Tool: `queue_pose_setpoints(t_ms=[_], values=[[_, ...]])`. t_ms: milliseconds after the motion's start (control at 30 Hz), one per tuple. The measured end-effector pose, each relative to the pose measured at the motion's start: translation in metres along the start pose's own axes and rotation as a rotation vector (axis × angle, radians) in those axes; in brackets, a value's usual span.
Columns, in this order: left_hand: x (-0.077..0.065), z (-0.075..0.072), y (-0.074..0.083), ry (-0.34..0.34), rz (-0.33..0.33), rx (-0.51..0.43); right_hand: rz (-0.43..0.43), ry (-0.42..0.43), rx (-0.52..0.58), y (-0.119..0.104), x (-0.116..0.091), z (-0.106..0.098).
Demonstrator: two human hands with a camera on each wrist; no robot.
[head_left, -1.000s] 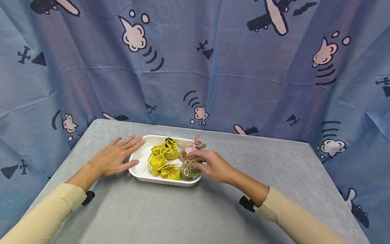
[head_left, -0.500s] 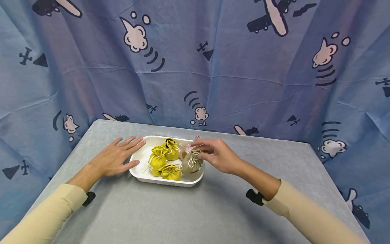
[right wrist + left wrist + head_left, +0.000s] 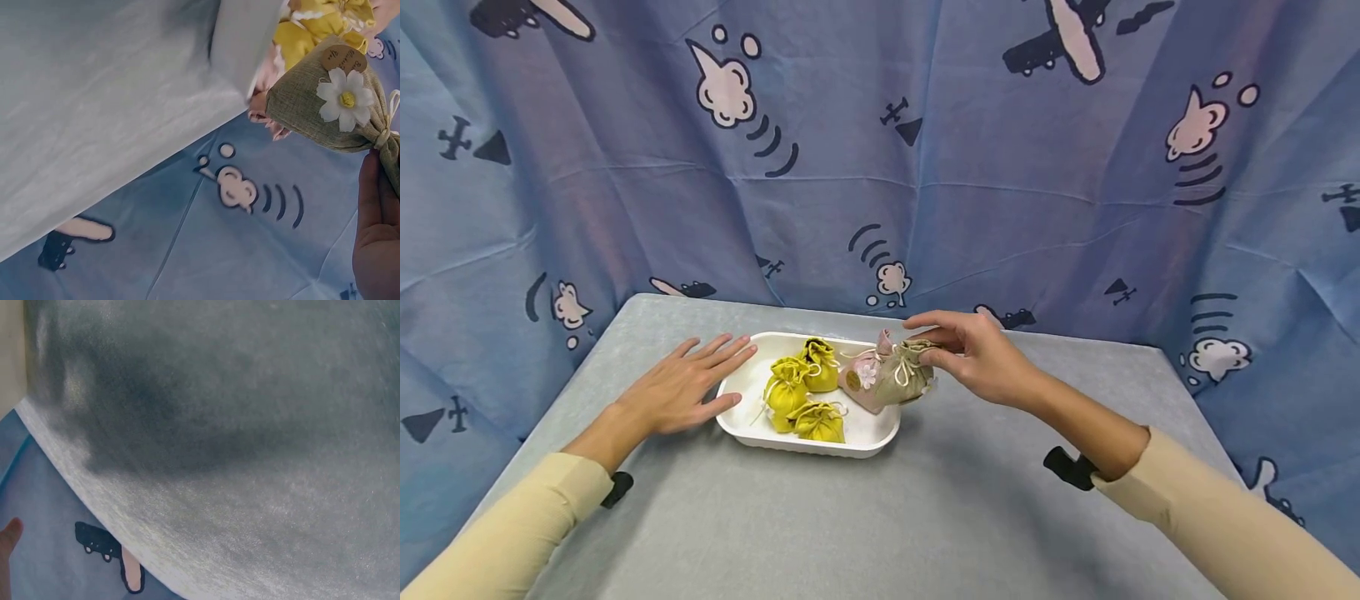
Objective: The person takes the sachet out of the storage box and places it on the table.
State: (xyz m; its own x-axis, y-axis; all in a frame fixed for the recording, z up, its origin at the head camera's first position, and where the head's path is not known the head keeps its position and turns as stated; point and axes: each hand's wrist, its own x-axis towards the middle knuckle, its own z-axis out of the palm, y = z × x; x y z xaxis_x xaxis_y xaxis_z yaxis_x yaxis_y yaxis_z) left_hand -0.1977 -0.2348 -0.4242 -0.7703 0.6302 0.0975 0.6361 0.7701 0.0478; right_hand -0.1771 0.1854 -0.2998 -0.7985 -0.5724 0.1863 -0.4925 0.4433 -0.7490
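Note:
My right hand (image 3: 981, 354) pinches the tied neck of an olive-brown drawstring pouch (image 3: 901, 379), lifted at the right end of the white tray (image 3: 842, 447). In the right wrist view this pouch (image 3: 319, 94) shows a white flower and a brown round tag. Behind it in the head view, a pink drawstring pouch (image 3: 859, 385) is partly hidden in the tray. Three yellow drawstring pouches (image 3: 786, 390) sit in the tray's middle. My left hand (image 3: 688, 387) lies with fingers spread at the tray's left rim, holding nothing.
The tray stands on a table under a grey cloth (image 3: 820, 517). A blue curtain (image 3: 820, 167) printed with planes and clouds hangs behind the table's far edge and along its sides. Dark wrist cameras (image 3: 1067, 468) sit under both sleeves.
My right hand has gripped the olive-brown pouch and raised it from the tray's front right corner, moving up and to the right. The left hand has stayed in place.

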Motion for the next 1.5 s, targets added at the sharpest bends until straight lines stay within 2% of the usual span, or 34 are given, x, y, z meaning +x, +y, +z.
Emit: queue_pose_setpoints(t_ms=[200, 500, 867, 1167, 1333, 1500], values=[[0.0, 0.0, -0.001, -0.003, 0.004, 0.0, 0.019, 0.034, -0.038, 0.009, -0.009, -0.014], [-0.001, -0.001, -0.001, -0.009, -0.004, -0.009, 0.103, 0.028, -0.065, 0.028, -0.025, -0.022], [-0.001, 0.002, -0.002, 0.009, 0.011, 0.006, 0.187, 0.049, -0.104, 0.06, -0.036, -0.021], [0.0, 0.004, -0.002, 0.031, 0.02, 0.001, 0.207, 0.09, -0.051, 0.093, -0.043, -0.013], [-0.001, 0.004, -0.001, 0.027, 0.014, -0.001, 0.225, 0.108, -0.044, 0.102, -0.044, -0.011], [-0.001, 0.003, -0.002, 0.024, 0.011, 0.003, 0.218, 0.121, -0.086, 0.104, -0.044, -0.012]])
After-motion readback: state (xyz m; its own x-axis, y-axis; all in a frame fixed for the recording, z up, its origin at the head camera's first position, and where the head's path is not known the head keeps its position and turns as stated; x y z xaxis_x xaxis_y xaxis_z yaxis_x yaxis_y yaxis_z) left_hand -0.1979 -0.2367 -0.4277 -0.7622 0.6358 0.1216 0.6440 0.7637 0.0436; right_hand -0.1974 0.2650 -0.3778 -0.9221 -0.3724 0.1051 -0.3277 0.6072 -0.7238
